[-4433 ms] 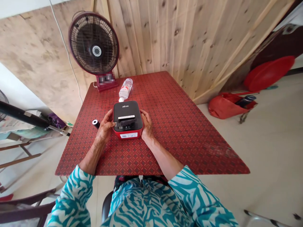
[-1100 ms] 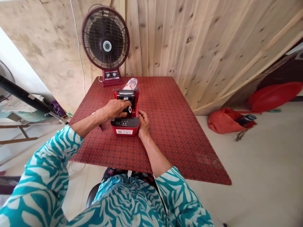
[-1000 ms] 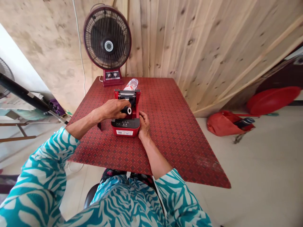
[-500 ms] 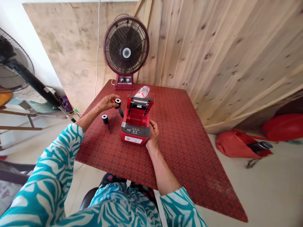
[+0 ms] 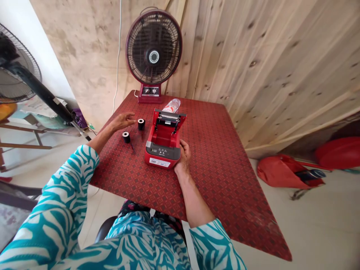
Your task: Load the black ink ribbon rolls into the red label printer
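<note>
A red and dark grey label printer [image 5: 163, 162] stands on the table with its lid raised and its red inside showing. My right hand [image 5: 184, 155] grips the printer's right side, with part of the fingers hidden by it. To the left of the printer, a small black ribbon roll [image 5: 141, 126] with a white core stands upright. My left hand [image 5: 123, 121] is just left of that roll, fingers stretched out and holding nothing. A second black ribbon roll [image 5: 126, 138], its loose end trailing on the tabletop, sits nearer to me.
Behind the printer a clear plastic bottle [image 5: 172, 106] lies on the red patterned table [image 5: 213, 180]. A maroon fan [image 5: 150, 98] stands at the table's back edge by the wooden wall. A black pedestal fan [image 5: 53, 107] is at left; a red bag [image 5: 277, 172] lies on the floor at right.
My left hand has let go of the ribbon roll, which now stands on the table, and has drawn back slightly left. My right hand stays on the printer. The view has shifted a little.
</note>
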`<state>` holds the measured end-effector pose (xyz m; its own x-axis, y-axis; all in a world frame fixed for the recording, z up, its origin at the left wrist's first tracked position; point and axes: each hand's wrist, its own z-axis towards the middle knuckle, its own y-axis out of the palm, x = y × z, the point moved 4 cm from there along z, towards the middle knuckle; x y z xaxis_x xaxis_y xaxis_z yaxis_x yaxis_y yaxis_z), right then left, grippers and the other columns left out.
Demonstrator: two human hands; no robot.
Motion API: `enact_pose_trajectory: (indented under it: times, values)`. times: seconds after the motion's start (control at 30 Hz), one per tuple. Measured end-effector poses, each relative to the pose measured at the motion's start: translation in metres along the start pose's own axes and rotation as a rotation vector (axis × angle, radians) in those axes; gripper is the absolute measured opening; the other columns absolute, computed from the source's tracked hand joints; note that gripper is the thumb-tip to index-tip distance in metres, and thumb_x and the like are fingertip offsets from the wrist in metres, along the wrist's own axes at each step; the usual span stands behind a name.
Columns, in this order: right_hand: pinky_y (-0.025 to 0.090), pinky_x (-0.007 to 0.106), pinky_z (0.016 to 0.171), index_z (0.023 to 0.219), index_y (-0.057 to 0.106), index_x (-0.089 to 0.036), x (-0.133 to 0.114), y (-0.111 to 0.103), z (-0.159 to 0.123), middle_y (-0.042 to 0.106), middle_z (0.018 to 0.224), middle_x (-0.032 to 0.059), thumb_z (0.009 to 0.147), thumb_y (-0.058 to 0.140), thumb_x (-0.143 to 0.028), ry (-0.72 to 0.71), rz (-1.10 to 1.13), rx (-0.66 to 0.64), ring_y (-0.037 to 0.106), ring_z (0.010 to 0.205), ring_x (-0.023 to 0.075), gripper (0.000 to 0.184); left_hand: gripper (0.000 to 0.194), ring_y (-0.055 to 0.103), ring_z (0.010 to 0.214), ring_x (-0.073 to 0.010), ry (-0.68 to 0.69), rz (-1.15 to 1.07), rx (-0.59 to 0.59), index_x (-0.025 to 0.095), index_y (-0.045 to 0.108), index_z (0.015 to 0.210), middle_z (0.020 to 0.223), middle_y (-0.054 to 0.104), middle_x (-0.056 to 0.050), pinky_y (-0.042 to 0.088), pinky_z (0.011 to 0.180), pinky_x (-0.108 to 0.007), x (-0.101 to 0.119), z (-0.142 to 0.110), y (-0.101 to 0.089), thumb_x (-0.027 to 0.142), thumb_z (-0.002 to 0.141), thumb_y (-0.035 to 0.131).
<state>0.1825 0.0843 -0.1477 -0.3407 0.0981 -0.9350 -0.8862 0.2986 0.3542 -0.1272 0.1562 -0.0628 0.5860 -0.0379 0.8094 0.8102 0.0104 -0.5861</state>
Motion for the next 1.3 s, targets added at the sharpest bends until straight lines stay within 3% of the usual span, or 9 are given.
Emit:
enact_pose_trajectory:
  times: [0.07,0.17,0.3,0.47,0.67,0.8,1.03,1.17,1.3]
  values:
    - [0.05,0.034,0.08,0.103,0.067,-0.022,0.001,0.0,0.0,0.073,0.096,0.0011,0.072,0.064,-0.043,0.009,0.009,-0.004,0.064,0.082,0.0162,0.037,0.055,0.068,0.084,-0.0181,0.002,-0.118,0.015,0.011,0.063,0.117,0.115,0.071,-0.015,0.054,0.081,-0.034,-0.008,-0.021,-0.014,0.042,0.072,0.07]
    - [0.049,0.033,0.079,0.101,0.068,-0.022,0.0,0.0,0.0,0.072,0.094,0.0007,0.07,0.065,-0.042,0.006,0.016,0.013,0.062,0.08,0.0157,0.037,0.054,0.069,0.099,-0.0225,-0.011,-0.23,-0.09,0.013,0.066,0.111,0.114,0.073,-0.015,0.053,0.091,-0.038,-0.017,-0.055,-0.022,0.039,0.065,0.076]
    - [0.049,0.033,0.078,0.1,0.068,-0.021,-0.003,0.001,-0.001,0.073,0.094,0.0011,0.07,0.065,-0.042,-0.009,0.021,0.029,0.063,0.08,0.0157,0.036,0.066,0.068,0.105,-0.0258,-0.042,-0.275,-0.152,0.016,0.063,0.119,0.113,0.073,-0.012,0.053,0.093,-0.041,-0.025,-0.082,-0.008,0.038,0.06,0.081]
    - [0.05,0.033,0.077,0.101,0.067,-0.022,-0.003,0.002,-0.002,0.074,0.094,0.0008,0.072,0.064,-0.041,0.0,0.022,0.016,0.064,0.08,0.0161,0.035,0.053,0.068,0.098,-0.0264,-0.03,-0.186,-0.041,0.017,0.066,0.101,0.102,0.074,-0.009,0.052,0.095,-0.044,-0.025,-0.087,0.009,0.049,0.061,0.081]
    - [0.051,0.034,0.079,0.1,0.066,-0.022,-0.002,0.005,-0.001,0.073,0.093,0.0005,0.072,0.063,-0.041,-0.009,0.047,-0.004,0.063,0.079,0.0159,0.034,0.064,0.066,0.1,-0.0246,0.112,-0.261,-0.091,0.019,0.063,0.128,0.112,0.072,-0.009,0.053,0.088,-0.037,0.028,-0.098,-0.003,0.043,0.07,0.077]
    - [0.051,0.035,0.081,0.101,0.067,-0.022,-0.003,0.007,-0.001,0.073,0.095,0.0017,0.073,0.062,-0.041,-0.006,0.045,-0.014,0.064,0.083,0.0169,0.034,0.069,0.067,0.091,-0.0229,0.21,-0.354,-0.117,0.022,0.056,0.138,0.106,0.072,-0.005,0.054,0.078,-0.033,0.065,-0.093,0.002,0.044,0.074,0.07]
    - [0.052,0.038,0.091,0.104,0.068,-0.023,-0.001,0.008,0.001,0.074,0.104,0.0034,0.079,0.058,-0.039,-0.08,-0.008,-0.042,0.064,0.1,0.0197,0.031,0.055,0.068,0.087,-0.0215,0.172,-0.597,-0.091,0.021,0.065,0.119,0.106,0.072,-0.007,0.055,0.072,-0.032,0.088,-0.083,0.022,0.044,0.069,0.069]
    - [0.051,0.039,0.094,0.103,0.07,-0.024,0.001,0.009,0.003,0.074,0.104,0.0026,0.08,0.058,-0.039,-0.099,0.003,-0.04,0.063,0.102,0.0202,0.03,0.059,0.068,0.092,-0.0243,0.164,-0.573,-0.089,0.02,0.067,0.122,0.105,0.072,-0.008,0.056,0.077,-0.035,0.104,-0.095,0.016,0.047,0.069,0.07]
    - [0.048,0.041,0.099,0.099,0.072,-0.025,-0.001,0.01,0.004,0.073,0.103,0.0013,0.079,0.058,-0.038,-0.113,-0.004,-0.037,0.063,0.102,0.0201,0.027,0.064,0.07,0.088,-0.026,0.277,-0.522,-0.14,0.025,0.067,0.125,0.104,0.073,-0.009,0.058,0.078,-0.039,0.126,-0.106,0.01,0.064,0.075,0.064]
